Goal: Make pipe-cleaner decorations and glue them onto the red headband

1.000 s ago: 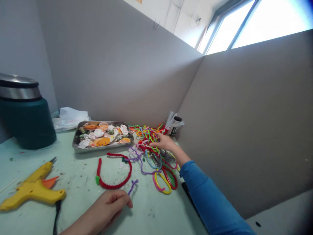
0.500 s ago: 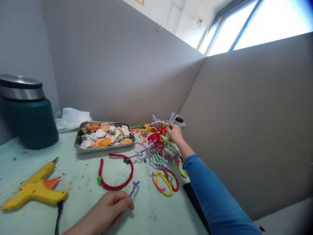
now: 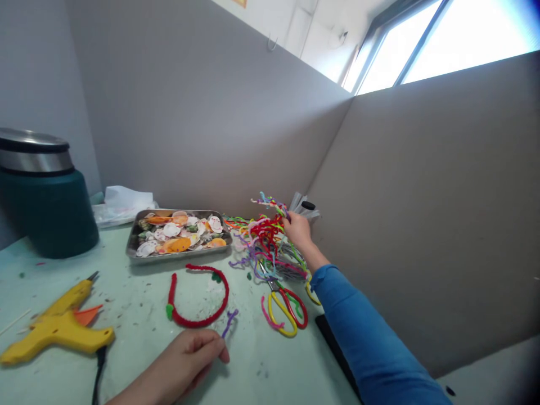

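My left hand (image 3: pixel 189 357) is closed near the table's front, with a short purple pipe cleaner (image 3: pixel 229 323) sticking up from its fingertips. Farther off, my right hand (image 3: pixel 299 232) pinches a tangled bunch of coloured pipe cleaners (image 3: pixel 269 232), partly raised above the pile. Just beyond my left hand lies a red fuzzy headband (image 3: pixel 198 324) with green bits on it. Scissors (image 3: pixel 274 286) with one yellow and one red handle rest below the tangle, a pink pipe cleaner (image 3: pixel 270 318) beside them.
A metal tray (image 3: pixel 181 258) of seashells stands at the back. On the left are a yellow glue gun (image 3: pixel 63 329) with a black cord and a dark green flask (image 3: pixel 48 214). Clear glue sticks (image 3: pixel 296 202) stand behind my right hand, near the grey partition (image 3: pixel 202 124).
My right hand has shifted slightly left, drawing the tangled pipe cleaners with it. A long purple strand has come away from the headband. My left hand stays nearly still.
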A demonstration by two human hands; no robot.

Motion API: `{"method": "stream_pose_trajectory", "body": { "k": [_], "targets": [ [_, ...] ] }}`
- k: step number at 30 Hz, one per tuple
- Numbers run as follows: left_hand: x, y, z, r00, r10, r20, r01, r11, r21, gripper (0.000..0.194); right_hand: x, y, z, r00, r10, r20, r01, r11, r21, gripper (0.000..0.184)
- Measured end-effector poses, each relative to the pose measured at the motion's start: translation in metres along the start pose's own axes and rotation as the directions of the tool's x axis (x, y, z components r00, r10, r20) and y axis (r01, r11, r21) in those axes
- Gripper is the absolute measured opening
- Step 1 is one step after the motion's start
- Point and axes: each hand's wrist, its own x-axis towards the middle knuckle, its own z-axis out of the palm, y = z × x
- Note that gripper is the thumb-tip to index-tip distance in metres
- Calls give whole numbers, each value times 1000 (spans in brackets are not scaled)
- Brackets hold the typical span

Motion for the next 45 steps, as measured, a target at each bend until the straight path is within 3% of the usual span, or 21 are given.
{"method": "stream_pose_trajectory", "body": {
  "k": [6, 11, 17, 23, 26, 28, 31, 41, 45],
  "targets": [
    [1, 1, 0, 1000, 2, -1, -2, 1000, -5, 58, 0, -1, 14, 998, -8, 67, 7, 1000, 9, 24],
    [-1, 2, 1, 1000, 2, -4, -2, 1000, 12, 56, -2, -8, 16, 986, -125, 113, 119, 991, 58, 35],
    [-2, 5, 2, 1000, -6, -17, 6, 1000, 16, 55, -16, -14, 19, 933, -272, 238, 259, 962, 83, 17],
    [-3, 10, 2, 1000, -10, -19, 11, 1000, 27, 55, -32, -23, 6, 967, -224, 124, 228, 974, -13, 35],
    [-4, 12, 2, 1000, -23, -19, 24, 999, 39, 53, -37, -29, 5, 869, -312, 383, 322, 946, 40, 44],
    [-4, 12, 2, 999, -24, -25, 25, 999, 42, 52, -37, -30, 9, 803, -310, 510, 346, 938, 26, 37],
    [-4, 12, 2, 999, -18, -31, 19, 999, 47, 50, -35, -29, 19, 808, -246, 536, 336, 939, -75, 16],
    [-2, 8, 1, 1000, 23, -11, -22, 996, 89, 48, -39, -41, 60, 825, -207, 526, 368, 903, -222, 26],
    [-5, 9, 1, 999, 35, -7, -35, 996, 84, 48, -43, -43, 65, 833, -205, 513, 362, 904, -226, 26]
  ]
}}
